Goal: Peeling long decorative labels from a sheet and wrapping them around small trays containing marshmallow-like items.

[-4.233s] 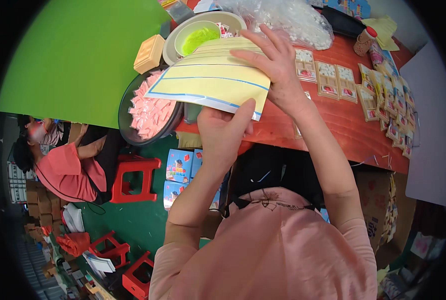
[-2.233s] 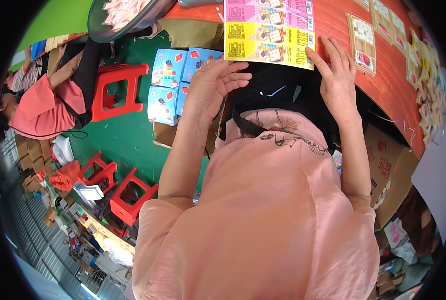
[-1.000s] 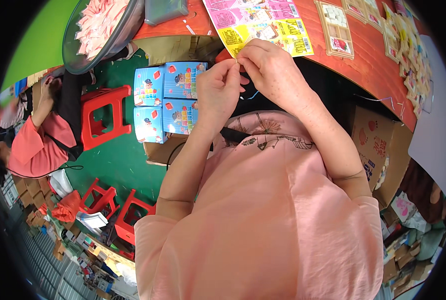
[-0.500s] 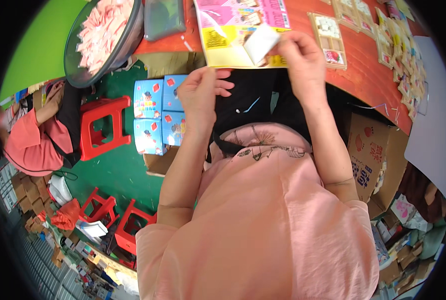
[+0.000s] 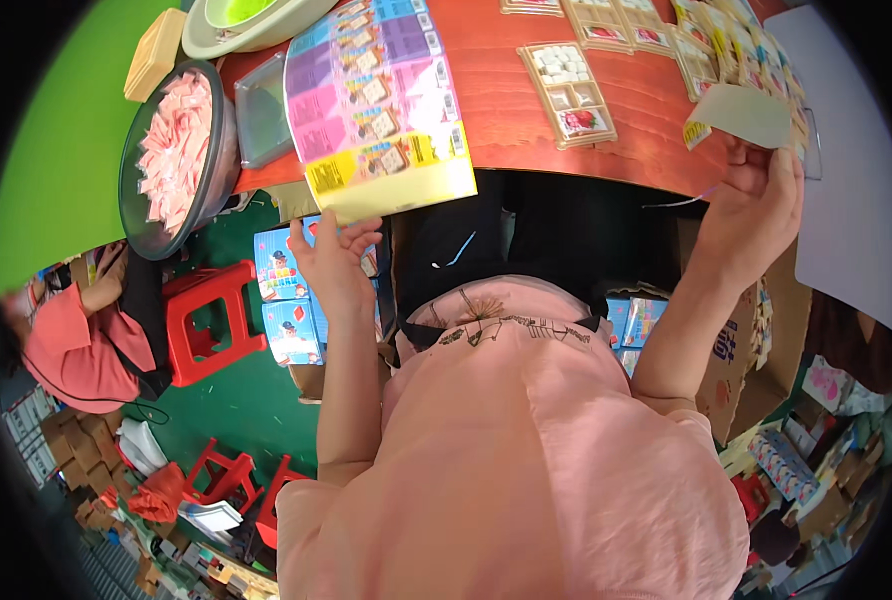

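A sheet of coloured sticker labels (image 5: 376,110) lies on the red table, its pale bare strip at the near edge. My left hand (image 5: 338,265) is at the sheet's near left corner, fingers apart, one fingertip at the edge. Out to the right, my right hand (image 5: 751,215) pinches a peeled sticker label (image 5: 744,115), curled with its pale back showing and a bit of yellow print. Left of it stands a tan compartment tray (image 5: 566,95) with small white pieces and a strawberry-printed packet. More filled trays (image 5: 706,50) crowd the table's far right.
On the left stand a dark bowl of pink packets (image 5: 176,150) and a clear plastic tray (image 5: 263,110). Blue printed boxes (image 5: 284,265) sit below the table edge, near a red stool (image 5: 206,320). A person in pink (image 5: 76,345) sits far left. A cardboard box (image 5: 756,370) stands right.
My right hand has pulled the label off the sheet and carried it right, over toward the filled trays. My left hand has shifted left and down. The view has shifted too.
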Demonstrator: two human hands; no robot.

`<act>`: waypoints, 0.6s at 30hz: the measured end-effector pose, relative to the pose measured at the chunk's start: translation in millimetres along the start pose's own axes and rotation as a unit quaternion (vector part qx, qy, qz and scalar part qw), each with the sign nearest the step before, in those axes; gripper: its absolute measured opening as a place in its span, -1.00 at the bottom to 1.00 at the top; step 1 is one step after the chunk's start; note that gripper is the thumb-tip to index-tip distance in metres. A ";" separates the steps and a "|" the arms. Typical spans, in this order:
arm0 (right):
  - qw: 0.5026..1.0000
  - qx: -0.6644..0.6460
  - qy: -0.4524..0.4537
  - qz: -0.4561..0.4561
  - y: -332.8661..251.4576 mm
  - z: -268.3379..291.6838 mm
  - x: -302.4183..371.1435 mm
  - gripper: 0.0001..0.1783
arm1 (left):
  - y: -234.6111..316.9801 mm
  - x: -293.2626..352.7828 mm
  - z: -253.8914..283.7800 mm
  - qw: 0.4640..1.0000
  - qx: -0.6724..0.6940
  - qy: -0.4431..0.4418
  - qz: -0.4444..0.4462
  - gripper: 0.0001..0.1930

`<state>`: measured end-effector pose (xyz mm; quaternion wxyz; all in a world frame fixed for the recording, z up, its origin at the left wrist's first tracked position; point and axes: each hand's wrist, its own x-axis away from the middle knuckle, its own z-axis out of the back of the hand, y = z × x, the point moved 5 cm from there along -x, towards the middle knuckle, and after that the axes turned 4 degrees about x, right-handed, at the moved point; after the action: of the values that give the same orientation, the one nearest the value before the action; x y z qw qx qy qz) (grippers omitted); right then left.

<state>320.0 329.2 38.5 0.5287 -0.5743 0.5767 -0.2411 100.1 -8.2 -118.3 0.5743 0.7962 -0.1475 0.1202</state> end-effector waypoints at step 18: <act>0.821 0.212 -0.336 0.409 6.8 -93.4 145.0 -0.78 | 31.8 114.0 -122.4 0.935 0.048 -0.283 0.209 -0.59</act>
<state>266.1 167.0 14.6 0.8484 -0.2050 0.4798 0.0891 191.3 87.7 -11.1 0.4321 0.7750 -0.4609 0.0137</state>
